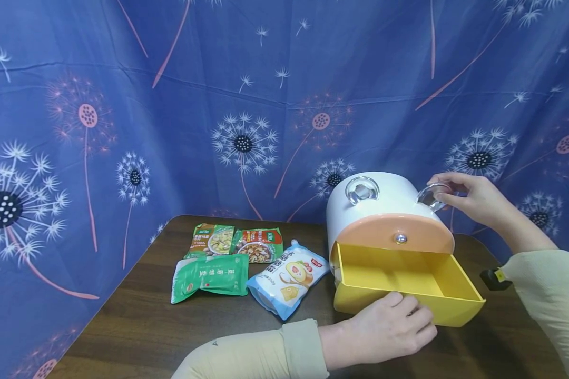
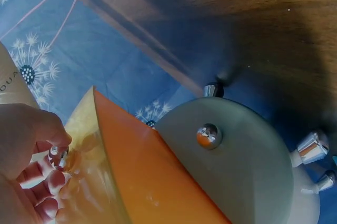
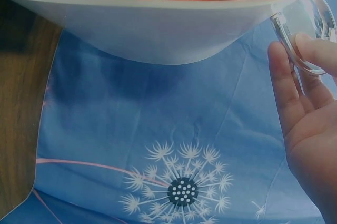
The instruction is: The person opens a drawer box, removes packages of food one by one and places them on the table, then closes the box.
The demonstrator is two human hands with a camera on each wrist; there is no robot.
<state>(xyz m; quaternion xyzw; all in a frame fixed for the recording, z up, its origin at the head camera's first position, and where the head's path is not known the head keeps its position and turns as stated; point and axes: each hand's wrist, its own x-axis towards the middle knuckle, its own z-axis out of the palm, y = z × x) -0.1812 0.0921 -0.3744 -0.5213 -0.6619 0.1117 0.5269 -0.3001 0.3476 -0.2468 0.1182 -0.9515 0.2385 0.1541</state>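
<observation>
A white rounded box (image 1: 384,195) with a peach front panel (image 1: 370,234) and a silver knob (image 1: 400,238) stands at the table's right side. Its yellow drawer (image 1: 403,305) is pulled out, and no contents show inside it. In front of the drawer is my left hand (image 1: 384,327); the left wrist view shows its fingers pinching a shiny drawer knob (image 2: 56,156). On the box's right, my right hand (image 1: 479,199) holds a clear ear-shaped ring (image 1: 430,196), thumb inside it. A matching ring (image 1: 362,190) sits on the top left.
Left of the box lie a blue-white spouted pouch (image 1: 291,279), a green packet (image 1: 213,276) and two smaller food packets (image 1: 261,245) (image 1: 212,241) on the brown table (image 1: 137,321). A small black object (image 1: 494,280) is near the right sleeve. Behind hangs a blue dandelion-print cloth (image 1: 185,131).
</observation>
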